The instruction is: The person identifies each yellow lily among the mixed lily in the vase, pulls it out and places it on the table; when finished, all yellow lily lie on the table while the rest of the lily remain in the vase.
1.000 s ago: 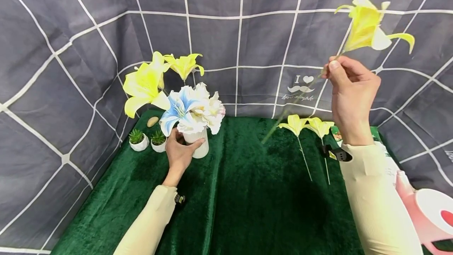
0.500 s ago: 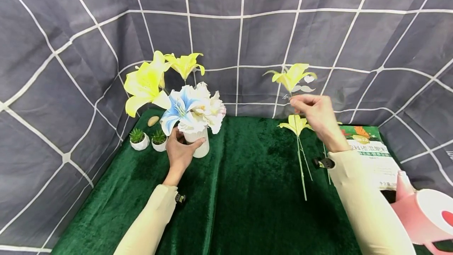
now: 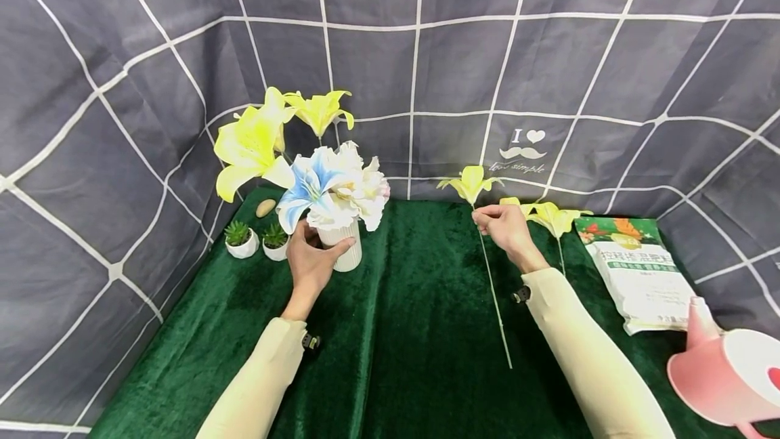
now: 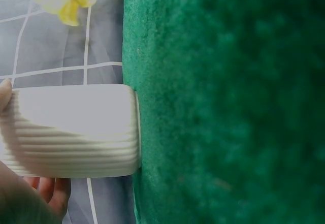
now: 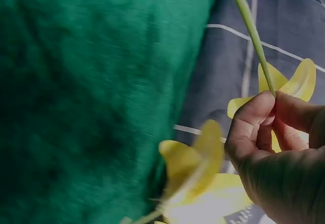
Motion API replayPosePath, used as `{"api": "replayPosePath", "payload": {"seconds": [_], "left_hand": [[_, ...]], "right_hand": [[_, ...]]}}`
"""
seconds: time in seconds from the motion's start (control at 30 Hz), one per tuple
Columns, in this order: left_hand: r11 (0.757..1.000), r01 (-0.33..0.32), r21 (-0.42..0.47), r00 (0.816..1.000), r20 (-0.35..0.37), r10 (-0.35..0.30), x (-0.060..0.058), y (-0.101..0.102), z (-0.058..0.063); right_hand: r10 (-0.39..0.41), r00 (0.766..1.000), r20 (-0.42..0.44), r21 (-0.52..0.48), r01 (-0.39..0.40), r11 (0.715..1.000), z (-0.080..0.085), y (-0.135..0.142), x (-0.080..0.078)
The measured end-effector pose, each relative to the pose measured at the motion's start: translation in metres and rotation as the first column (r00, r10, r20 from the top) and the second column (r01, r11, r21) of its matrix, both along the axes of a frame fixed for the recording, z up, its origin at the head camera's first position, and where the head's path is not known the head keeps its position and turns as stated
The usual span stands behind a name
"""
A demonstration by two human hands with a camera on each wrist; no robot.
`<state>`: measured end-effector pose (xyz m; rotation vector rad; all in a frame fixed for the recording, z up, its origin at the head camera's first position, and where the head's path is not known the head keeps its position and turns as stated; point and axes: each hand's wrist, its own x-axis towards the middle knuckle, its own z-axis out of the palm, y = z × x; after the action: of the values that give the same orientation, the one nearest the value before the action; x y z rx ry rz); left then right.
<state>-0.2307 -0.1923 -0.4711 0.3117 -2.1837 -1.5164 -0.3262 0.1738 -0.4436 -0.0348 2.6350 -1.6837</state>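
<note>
My left hand [image 3: 309, 264] grips a white ribbed vase [image 3: 349, 257], thumb on one side and fingers round the other. The vase [image 4: 76, 132] stands upright on the green cloth, as the left wrist view shows. It carries a blue-and-white lily [image 3: 311, 185], white ruffled blooms [image 3: 359, 188] and tall yellow lilies [image 3: 246, 148]. Right of it, my right hand [image 3: 510, 230] pinches the stem of a single yellow lily [image 3: 471, 185] just under its bloom. The stem [image 5: 249, 26] slants down toward me, between thumb and fingertips in the right wrist view.
Yellow lilies [image 3: 556, 219] lie behind the right hand, one partly hidden by it. Two potted succulents [image 3: 240, 241] and a tan egg-shaped object [image 3: 265, 207] sit at left. A printed bag [image 3: 646, 283] and a pink watering can [image 3: 709, 378] are at right.
My right hand has come down and to the left with the yellow lily, from high at the right to just above the cloth. The left hand stays on the vase.
</note>
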Motion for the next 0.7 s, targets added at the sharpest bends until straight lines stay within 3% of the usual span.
{"api": "replayPosePath", "payload": {"seconds": [0.2, 0.53, 0.7], "left_hand": [[1.0, 0.003, 0.012, 1.0, -0.016, -0.003, 0.0, 0.0, 0.0], [1.0, -0.005, -0.004, 0.999, -0.039, 0.005, -0.002, -0.002, 0.004], [1.0, 0.002, -0.007, 1.0, -0.021, -0.002, 0.001, 0.0, 0.0]], "right_hand": [[-0.016, 0.998, 0.06, 0.043, 0.013, 0.999, -0.019, 0.001, -0.004], [-0.016, 0.993, 0.114, 0.079, 0.007, 0.997, -0.032, 0.002, -0.006], [-0.029, 0.99, 0.135, 0.114, 0.013, 0.993, -0.037, 0.005, 0.0]]}}
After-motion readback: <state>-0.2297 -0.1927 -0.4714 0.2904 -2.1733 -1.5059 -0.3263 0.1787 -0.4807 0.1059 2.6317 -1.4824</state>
